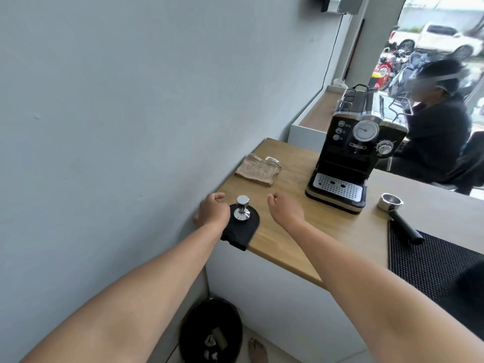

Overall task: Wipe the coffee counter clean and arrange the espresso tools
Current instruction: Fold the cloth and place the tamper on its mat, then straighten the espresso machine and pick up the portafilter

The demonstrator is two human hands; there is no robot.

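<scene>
A steel tamper (242, 208) stands upright on a black tamping mat (242, 230) at the near left corner of the wooden counter (288, 226). My left hand (213, 209) hovers just left of the tamper, fingers loosely curled, holding nothing. My right hand (284, 206) hangs to the tamper's right, also loosely curled and empty. A folded beige cloth (258, 169) lies farther back by the wall. A portafilter (395, 216) lies to the right, its black handle over a ribbed black mat (432, 268).
A black espresso machine (351, 158) stands at the back of the counter. A black bin (210, 331) sits on the floor below the counter edge, with my bare foot (258, 351) beside it. A seated person (440, 121) is behind the machine. The grey wall runs along the left.
</scene>
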